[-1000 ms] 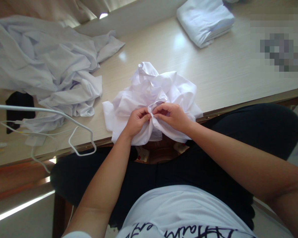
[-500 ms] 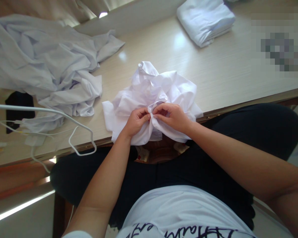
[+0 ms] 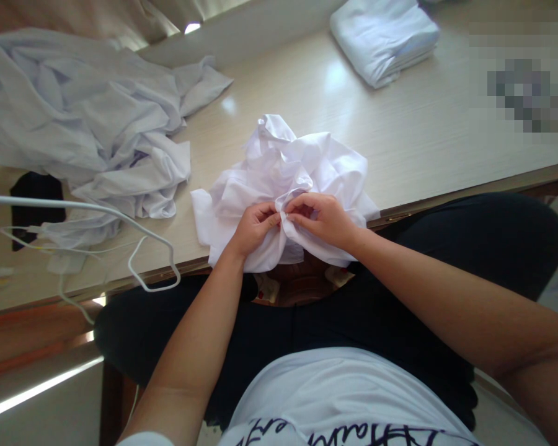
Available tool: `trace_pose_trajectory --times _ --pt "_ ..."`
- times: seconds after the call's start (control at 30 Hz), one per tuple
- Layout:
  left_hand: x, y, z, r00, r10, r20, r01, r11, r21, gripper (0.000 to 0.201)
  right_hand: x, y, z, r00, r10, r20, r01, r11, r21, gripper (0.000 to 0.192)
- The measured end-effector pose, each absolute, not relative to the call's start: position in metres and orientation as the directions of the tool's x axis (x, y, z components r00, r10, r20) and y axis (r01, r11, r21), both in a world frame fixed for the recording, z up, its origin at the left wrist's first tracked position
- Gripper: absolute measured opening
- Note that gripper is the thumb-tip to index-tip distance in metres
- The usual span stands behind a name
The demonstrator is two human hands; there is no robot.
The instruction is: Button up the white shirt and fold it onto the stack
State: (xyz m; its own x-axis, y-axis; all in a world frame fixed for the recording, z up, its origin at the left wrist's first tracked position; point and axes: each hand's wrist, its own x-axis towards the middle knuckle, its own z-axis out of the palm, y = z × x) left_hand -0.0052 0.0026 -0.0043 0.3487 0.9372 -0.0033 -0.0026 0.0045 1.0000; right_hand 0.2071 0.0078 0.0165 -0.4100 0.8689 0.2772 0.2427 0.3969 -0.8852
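Both hands pinch the same bit of a crumpled white shirt (image 3: 283,179) at the near table (image 3: 423,142) edge, right in front of the body. Left hand (image 3: 253,228) is curled, thumb and forefinger closed on a fold of cloth. Right hand (image 3: 320,218) is also curled, fingertips (image 3: 292,217) closed on the cloth, nearly touching the left's. Looks like fine work on a small spot, a button or placket likely, but it's hidden by the fingers, can't tell.

To do it well: keep the pinch tight and close together, hold the cloth taut between the hands, work with fingertips only, let the bulk rest on the table so it doesn't drag.

Around: loose pile (image 3: 84,124) of white clothes far left, white hanger (image 3: 153,272) near left edge, folded stack (image 3: 384,38) far right.
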Motion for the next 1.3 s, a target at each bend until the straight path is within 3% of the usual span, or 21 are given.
trace_pose_trajectory --times 1.3 --pt "-0.0047 0.0047 -0.0021 0.378 0.926 -0.021 0.065 -0.003 0.998 0.028 0.2072 0.0031 0.0141 -0.459 0.827 0.324 0.228 0.462 -0.857 0.013"
